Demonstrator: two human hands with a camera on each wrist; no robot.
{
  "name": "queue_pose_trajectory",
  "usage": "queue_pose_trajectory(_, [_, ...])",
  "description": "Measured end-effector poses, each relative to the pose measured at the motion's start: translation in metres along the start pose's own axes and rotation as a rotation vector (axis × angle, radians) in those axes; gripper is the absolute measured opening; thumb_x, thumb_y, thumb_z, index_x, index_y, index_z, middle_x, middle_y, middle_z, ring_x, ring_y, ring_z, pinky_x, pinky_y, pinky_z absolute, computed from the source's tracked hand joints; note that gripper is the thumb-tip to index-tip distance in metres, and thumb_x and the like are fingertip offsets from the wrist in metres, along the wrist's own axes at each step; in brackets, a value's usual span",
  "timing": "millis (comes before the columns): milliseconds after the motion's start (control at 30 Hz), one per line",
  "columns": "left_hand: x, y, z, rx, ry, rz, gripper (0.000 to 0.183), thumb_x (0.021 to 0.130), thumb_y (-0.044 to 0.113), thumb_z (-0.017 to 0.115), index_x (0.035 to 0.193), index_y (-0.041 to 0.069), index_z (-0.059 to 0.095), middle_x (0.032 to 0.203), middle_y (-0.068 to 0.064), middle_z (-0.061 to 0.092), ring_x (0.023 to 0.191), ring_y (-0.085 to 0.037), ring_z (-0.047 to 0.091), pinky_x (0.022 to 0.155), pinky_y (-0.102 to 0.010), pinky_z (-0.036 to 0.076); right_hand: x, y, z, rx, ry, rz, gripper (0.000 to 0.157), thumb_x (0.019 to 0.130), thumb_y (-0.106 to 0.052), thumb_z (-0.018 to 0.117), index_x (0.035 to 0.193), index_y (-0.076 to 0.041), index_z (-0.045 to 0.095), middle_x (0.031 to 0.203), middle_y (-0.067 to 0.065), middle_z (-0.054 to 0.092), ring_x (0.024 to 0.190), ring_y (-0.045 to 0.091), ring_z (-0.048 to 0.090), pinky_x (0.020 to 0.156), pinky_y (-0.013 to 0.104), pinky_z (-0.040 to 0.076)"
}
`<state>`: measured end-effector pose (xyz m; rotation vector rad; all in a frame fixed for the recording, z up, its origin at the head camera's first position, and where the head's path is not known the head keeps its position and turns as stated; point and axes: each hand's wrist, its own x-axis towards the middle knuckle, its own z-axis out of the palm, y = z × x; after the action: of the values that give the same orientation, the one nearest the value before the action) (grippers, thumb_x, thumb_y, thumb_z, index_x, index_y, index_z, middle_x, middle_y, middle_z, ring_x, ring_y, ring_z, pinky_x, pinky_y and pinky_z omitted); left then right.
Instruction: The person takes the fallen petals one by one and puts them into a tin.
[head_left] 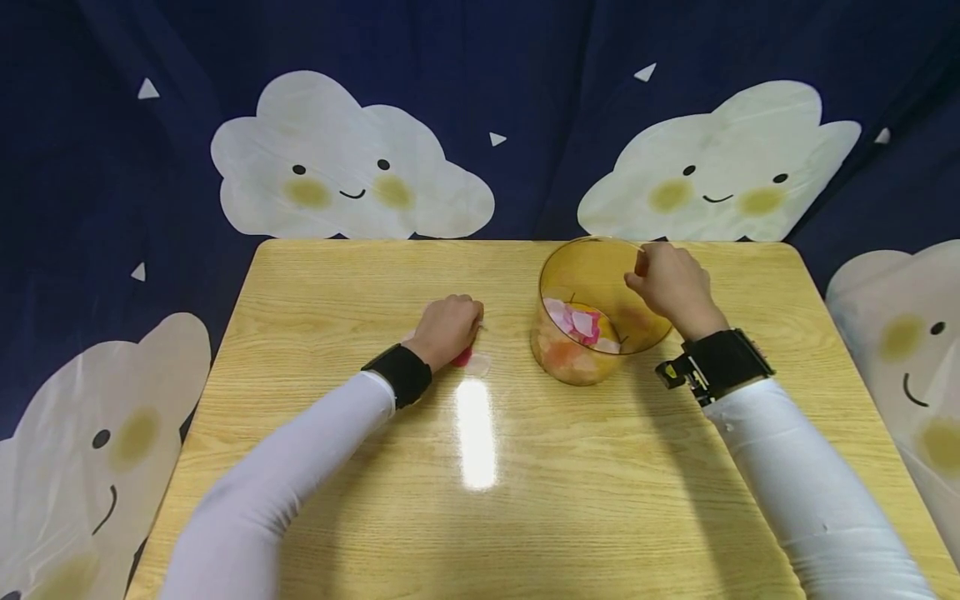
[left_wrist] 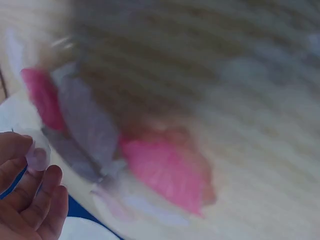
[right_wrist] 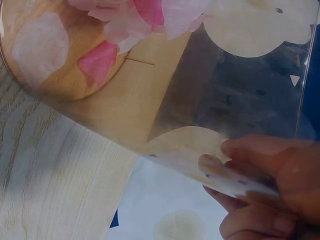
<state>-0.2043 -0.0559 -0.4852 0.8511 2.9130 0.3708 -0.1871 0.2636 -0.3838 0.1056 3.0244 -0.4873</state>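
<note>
My right hand (head_left: 675,283) grips the rim of a clear amber cylinder container (head_left: 592,268), thumb on one side of the wall and fingers on the other. The container stands slightly tilted on the table. Inside lie pink and white petals (head_left: 577,323), which look like artificial flower petals; a thin brown stick (right_wrist: 140,61) shows there in the right wrist view. To the container's left, my left hand (head_left: 448,329) is low over the table. It pinches a pale petal (left_wrist: 38,156) between thumb and finger. Beside it lie pink petals (left_wrist: 167,170) and whitish petals (left_wrist: 87,117), partly hidden by the hand in the head view.
The wooden table (head_left: 525,517) carries a bright light reflection near its middle. Behind it hangs a dark blue curtain (head_left: 525,67) with white smiling clouds (head_left: 345,167). Black bands with small devices (head_left: 723,362) sit on both wrists.
</note>
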Motion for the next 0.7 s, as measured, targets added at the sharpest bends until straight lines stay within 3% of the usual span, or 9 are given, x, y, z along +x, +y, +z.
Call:
queue_pose_trajectory(200, [0.003, 0.002, -0.014, -0.032, 0.103, 0.055, 0.016, 0.101, 0.015, 0.059, 0.096, 0.009, 0.072, 0.088, -0.007, 0.071, 0.084, -0.023, 0.07, 0.073, -0.039, 0.057, 0.0, 0.0, -0.001, -0.003, 0.007, -0.001, 0.021, 0.093, -0.023, 0.067, 0.086, -0.004, 0.061, 0.084, 0.02, 0.063, 0.079, 0.038, 0.059, 0.059, 0.047, 0.044])
queue_pose_trajectory(433, [0.004, 0.009, -0.034, -0.005, 0.14, 0.119, 0.019, 0.102, 0.014, 0.056, 0.091, 0.011, 0.071, 0.084, -0.005, 0.07, 0.08, -0.022, 0.068, 0.068, -0.036, 0.055, 0.0, 0.001, 0.001, 0.0, 0.011, -0.004, 0.021, 0.093, -0.022, 0.068, 0.086, -0.004, 0.06, 0.084, 0.02, 0.063, 0.078, 0.037, 0.059, 0.059, 0.046, 0.043])
queue_pose_trajectory(700, [0.008, 0.02, -0.059, -0.029, 0.258, 0.177, 0.019, 0.102, 0.013, 0.055, 0.092, 0.011, 0.071, 0.083, -0.004, 0.069, 0.078, -0.02, 0.066, 0.065, -0.035, 0.054, 0.001, 0.001, 0.002, 0.0, 0.011, -0.001, 0.022, 0.092, -0.022, 0.068, 0.086, -0.004, 0.06, 0.084, 0.02, 0.063, 0.077, 0.037, 0.058, 0.058, 0.046, 0.043])
